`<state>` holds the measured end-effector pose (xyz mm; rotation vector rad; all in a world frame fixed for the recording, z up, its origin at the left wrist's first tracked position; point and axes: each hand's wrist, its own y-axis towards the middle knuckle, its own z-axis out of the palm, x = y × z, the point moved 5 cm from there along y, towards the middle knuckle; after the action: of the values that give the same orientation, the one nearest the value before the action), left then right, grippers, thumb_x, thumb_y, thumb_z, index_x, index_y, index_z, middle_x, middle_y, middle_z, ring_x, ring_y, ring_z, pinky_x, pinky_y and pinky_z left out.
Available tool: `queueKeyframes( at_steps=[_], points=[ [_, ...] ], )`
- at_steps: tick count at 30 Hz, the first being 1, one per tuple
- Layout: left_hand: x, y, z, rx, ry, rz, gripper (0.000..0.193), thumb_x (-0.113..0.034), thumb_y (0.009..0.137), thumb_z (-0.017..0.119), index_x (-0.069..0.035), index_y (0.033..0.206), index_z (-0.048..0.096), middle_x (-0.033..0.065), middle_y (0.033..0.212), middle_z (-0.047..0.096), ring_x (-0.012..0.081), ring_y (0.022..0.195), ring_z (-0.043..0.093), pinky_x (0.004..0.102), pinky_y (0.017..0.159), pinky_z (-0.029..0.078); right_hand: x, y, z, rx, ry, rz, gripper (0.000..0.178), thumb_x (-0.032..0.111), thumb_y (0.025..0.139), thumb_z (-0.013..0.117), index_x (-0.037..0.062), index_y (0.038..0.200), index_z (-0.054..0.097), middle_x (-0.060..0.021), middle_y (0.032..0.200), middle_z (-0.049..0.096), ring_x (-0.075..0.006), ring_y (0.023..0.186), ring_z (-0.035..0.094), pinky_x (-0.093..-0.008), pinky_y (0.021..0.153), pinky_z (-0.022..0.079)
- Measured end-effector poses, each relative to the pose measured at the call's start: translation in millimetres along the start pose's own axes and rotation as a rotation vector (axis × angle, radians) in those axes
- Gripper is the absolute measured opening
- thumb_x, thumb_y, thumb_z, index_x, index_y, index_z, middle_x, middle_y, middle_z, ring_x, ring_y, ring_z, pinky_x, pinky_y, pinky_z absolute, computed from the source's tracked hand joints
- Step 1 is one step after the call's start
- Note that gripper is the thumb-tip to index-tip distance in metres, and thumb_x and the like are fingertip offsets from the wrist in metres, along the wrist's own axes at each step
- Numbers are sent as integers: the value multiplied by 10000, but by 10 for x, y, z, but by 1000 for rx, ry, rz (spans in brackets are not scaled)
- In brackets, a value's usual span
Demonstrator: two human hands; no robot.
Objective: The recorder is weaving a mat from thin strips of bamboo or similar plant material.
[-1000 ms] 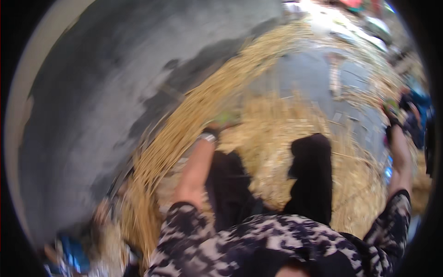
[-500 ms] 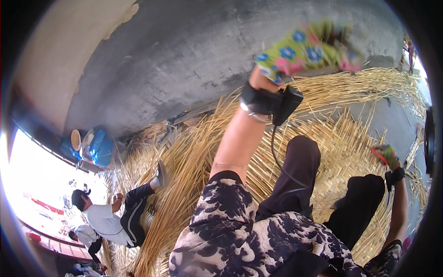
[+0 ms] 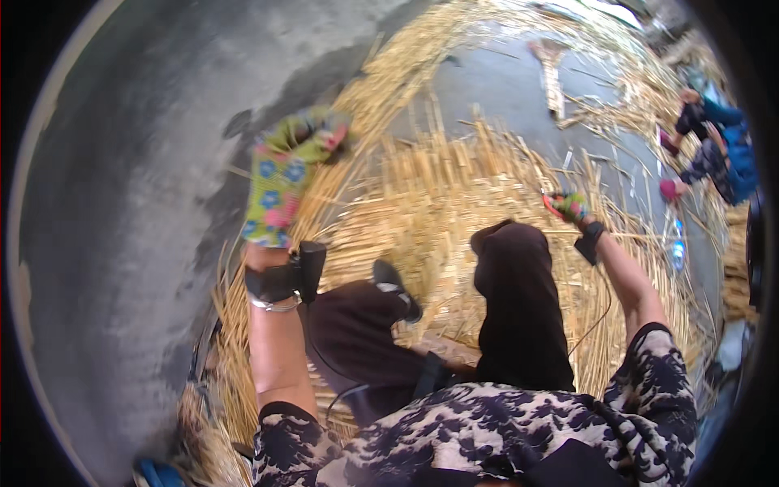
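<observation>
Sitting on a spread of dry straw [image 3: 438,203] over grey concrete [image 3: 122,203], my gloved left hand [image 3: 280,183] closes on stalks at its far-left edge, my gloved right hand [image 3: 568,207] pinches light, brittle stems, likely best gripped mid-length.

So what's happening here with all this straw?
A person sits on a grey floor amid a wide spread of yellow straw. Their left hand, in a flowered green glove, reaches out to the straw stalks at the edge of the pile. Their right hand, also gloved, is over the straw on the other side; whether it grips anything is unclear. Another person crouches at the far right.
</observation>
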<state>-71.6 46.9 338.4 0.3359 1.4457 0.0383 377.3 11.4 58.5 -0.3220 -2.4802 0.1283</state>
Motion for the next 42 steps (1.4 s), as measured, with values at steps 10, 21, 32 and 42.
queueKeyframes(
  at_steps=[10, 21, 32, 42],
  points=[
    [4060, -461, 861, 199, -46, -988, 266, -243, 829, 583, -9, 952, 610, 97, 833, 646, 181, 728, 618, 267, 656, 471, -2162, -1521, 1249, -68, 65, 424, 240, 279, 828, 501, 118, 961, 620, -118, 766, 622, -280, 712, 598, -373, 624, 457],
    [4732, -847, 1788, 247, -28, -1007, 173, -130, 787, 580, -11, 902, 633, 45, 760, 639, 131, 621, 601, 231, 538, 474, -1409, 346, 1473, 318, -472, -174, 333, 205, 702, 652, 140, 1026, 614, -103, 815, 636, -267, 744, 598, -365, 697, 461],
    [4524, 13, 1823, -166, -306, -793, 169, -161, 866, 524, -31, 956, 586, 32, 839, 613, 120, 728, 578, 237, 660, 461, 210, 1258, 1074, 473, -69, -188, 268, 308, 742, 623, 110, 917, 664, -114, 798, 644, -256, 717, 621, -336, 625, 475],
    [4625, 294, 1348, -398, -398, -631, 194, -131, 848, 544, -5, 993, 570, 72, 850, 601, 150, 746, 564, 260, 680, 466, 507, 1667, 1304, 597, 540, -325, 246, 273, 759, 583, 36, 736, 643, -70, 608, 613, -158, 541, 577, -309, 512, 453]
  ],
)
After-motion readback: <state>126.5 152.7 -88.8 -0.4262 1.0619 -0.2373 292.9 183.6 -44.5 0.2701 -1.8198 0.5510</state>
